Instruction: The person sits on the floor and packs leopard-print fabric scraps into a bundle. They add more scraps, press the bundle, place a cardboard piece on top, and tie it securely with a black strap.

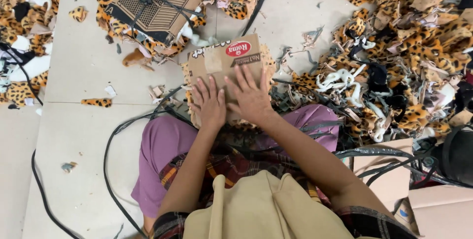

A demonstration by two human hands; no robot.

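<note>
A flat piece of brown cardboard (221,61) with a red oval mark lies on a stack of leopard-print fabric pieces (267,60) in front of my knees. My left hand (209,102) rests flat on the cardboard's near left part, fingers spread. Beside it, my right hand (252,96) presses palm-down on the near right part, fingers apart. Neither hand grips anything. Black straps (148,116) run from under the stack across my purple-clad lap (165,143).
A heap of leopard-print and white scraps (394,56) fills the right side. Another cardboard bundle tied with black strap (152,2) lies ahead. More scraps (22,32) pile at the left. Cardboard boxes (433,204) stand at the lower right on the tiled floor (79,130).
</note>
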